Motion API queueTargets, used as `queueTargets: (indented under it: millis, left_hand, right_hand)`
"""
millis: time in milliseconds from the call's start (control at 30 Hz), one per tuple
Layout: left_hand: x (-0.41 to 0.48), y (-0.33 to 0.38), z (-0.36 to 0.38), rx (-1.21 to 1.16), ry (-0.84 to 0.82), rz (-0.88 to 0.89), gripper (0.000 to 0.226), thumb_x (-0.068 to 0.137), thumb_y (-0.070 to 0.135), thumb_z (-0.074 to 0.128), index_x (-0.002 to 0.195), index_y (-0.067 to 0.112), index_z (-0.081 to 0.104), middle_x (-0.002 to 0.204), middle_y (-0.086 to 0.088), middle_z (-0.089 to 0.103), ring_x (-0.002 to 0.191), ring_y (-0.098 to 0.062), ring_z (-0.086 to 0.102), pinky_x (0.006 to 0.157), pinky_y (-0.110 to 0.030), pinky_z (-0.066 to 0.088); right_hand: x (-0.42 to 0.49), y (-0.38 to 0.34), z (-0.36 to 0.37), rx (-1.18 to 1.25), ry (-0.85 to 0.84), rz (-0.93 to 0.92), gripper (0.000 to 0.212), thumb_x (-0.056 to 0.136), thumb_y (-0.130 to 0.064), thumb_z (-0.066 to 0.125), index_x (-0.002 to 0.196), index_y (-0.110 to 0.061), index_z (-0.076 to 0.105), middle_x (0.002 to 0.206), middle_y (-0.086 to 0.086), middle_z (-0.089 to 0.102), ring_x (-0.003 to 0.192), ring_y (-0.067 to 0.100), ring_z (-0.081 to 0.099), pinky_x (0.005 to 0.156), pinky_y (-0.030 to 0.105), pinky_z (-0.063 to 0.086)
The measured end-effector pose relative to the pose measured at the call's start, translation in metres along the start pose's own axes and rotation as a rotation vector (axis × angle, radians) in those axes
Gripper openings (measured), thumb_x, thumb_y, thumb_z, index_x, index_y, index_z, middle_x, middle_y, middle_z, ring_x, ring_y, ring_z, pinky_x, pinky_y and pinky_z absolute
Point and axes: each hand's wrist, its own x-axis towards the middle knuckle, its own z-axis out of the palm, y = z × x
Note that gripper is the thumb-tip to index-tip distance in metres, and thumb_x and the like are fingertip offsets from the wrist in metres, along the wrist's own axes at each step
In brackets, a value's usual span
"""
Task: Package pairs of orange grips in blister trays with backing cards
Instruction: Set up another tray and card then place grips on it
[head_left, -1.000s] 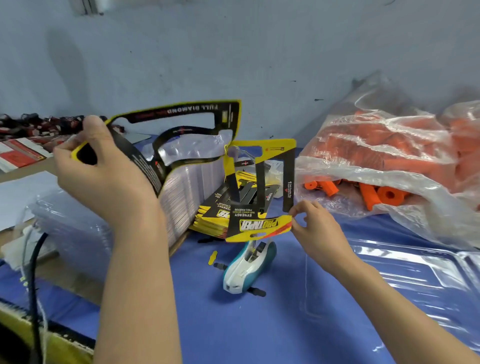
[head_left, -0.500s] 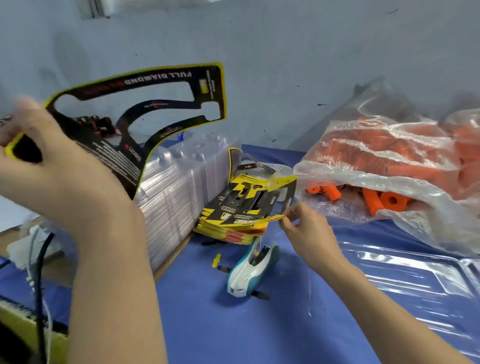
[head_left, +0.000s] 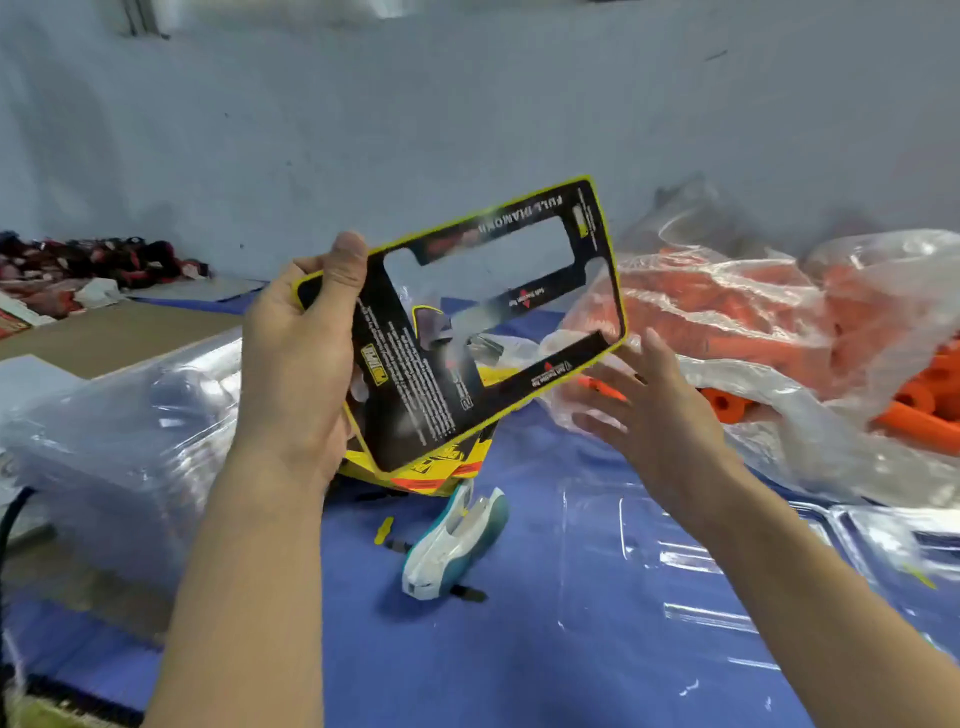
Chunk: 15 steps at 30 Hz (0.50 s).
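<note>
The left hand (head_left: 298, 358) grips a black, yellow-edged backing card (head_left: 488, 317) by its near end, tilted in the air, while the right hand (head_left: 660, 415) is spread wide just under the card's far corner. Below the card lie a stack of cards (head_left: 431, 475) and a white-and-teal stapler (head_left: 454, 540) on blue cloth (head_left: 467, 665). Beyond the right hand is a clear bag of orange grips (head_left: 779, 322); clear blister trays (head_left: 727, 566) lie under its wrist, against a pale wall (head_left: 467, 104).

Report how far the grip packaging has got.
Done: no finished pack in view. In hand: left hand grips one backing card; right hand is open beside it. Left: orange grips sit bagged, the clear blister tray lies empty, more cards stacked.
</note>
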Motion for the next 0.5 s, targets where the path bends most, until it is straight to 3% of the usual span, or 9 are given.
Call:
queueTargets:
  millis: [100, 200, 267, 333, 400, 500]
  left_hand:
    - [-0.015, -0.017, 0.019, 0.049, -0.079, -0.13, 0.023, 0.097, 0.035, 0.059, 0.09, 0.013, 0.057, 0.056, 0.01, 0.066, 0.048, -0.001, 0.061, 0.044, -0.013, 0.045]
    - [-0.023, -0.038, 0.029, 0.09, -0.117, -0.289, 0.035, 0.092, 0.041, 0.063, 0.102, 0.008, 0.065, 0.079, -0.004, 0.073, 0.069, -0.018, 0.066, 0.067, -0.037, 0.056]
    - [-0.033, -0.051, 0.038, 0.152, -0.151, -0.333, 0.034, 0.091, 0.042, 0.065, 0.1, 0.009, 0.067, 0.075, 0.001, 0.073, 0.065, -0.013, 0.067, 0.058, -0.027, 0.053]
    - [-0.045, -0.061, 0.048, 0.202, -0.19, -0.354, 0.025, 0.09, 0.042, 0.066, 0.09, 0.017, 0.067, 0.074, 0.002, 0.074, 0.066, -0.012, 0.068, 0.056, -0.027, 0.052]
    - [-0.055, -0.07, 0.059, 0.294, -0.228, -0.322, 0.024, 0.09, 0.044, 0.066, 0.087, 0.021, 0.066, 0.084, -0.001, 0.074, 0.077, -0.018, 0.067, 0.067, -0.038, 0.053]
    - [-0.066, -0.082, 0.067, 0.571, -0.271, -0.137, 0.027, 0.089, 0.053, 0.063, 0.09, 0.026, 0.065, 0.087, 0.012, 0.069, 0.081, -0.006, 0.063, 0.066, -0.026, 0.045]
  right_hand:
    - [-0.015, -0.02, -0.024, 0.105, -0.049, 0.041, 0.049, 0.101, -0.055, 0.031, 0.12, -0.026, 0.066, 0.114, 0.002, 0.073, 0.098, 0.021, 0.07, 0.087, 0.04, 0.053]
    - [-0.034, -0.023, -0.048, -0.037, 0.045, -0.009, 0.04, 0.098, -0.05, 0.044, 0.108, -0.023, 0.072, 0.105, 0.004, 0.074, 0.095, 0.026, 0.071, 0.085, 0.043, 0.057]
    - [-0.046, -0.024, -0.068, -0.214, 0.136, -0.075, 0.035, 0.091, -0.049, 0.057, 0.101, -0.02, 0.074, 0.1, 0.006, 0.073, 0.087, 0.025, 0.071, 0.078, 0.039, 0.061]
    - [-0.057, -0.024, -0.089, -0.339, 0.212, -0.113, 0.024, 0.094, -0.038, 0.059, 0.097, -0.019, 0.074, 0.09, 0.005, 0.071, 0.075, 0.016, 0.069, 0.067, 0.03, 0.06]
    - [-0.067, -0.024, -0.109, -0.428, 0.264, -0.112, 0.018, 0.096, -0.03, 0.059, 0.092, -0.022, 0.074, 0.079, -0.001, 0.068, 0.064, 0.01, 0.065, 0.055, 0.023, 0.055]
    - [-0.077, -0.024, -0.13, -0.637, 0.295, -0.138, 0.018, 0.093, -0.031, 0.063, 0.08, -0.027, 0.075, 0.064, -0.007, 0.062, 0.053, 0.005, 0.057, 0.045, 0.019, 0.048]
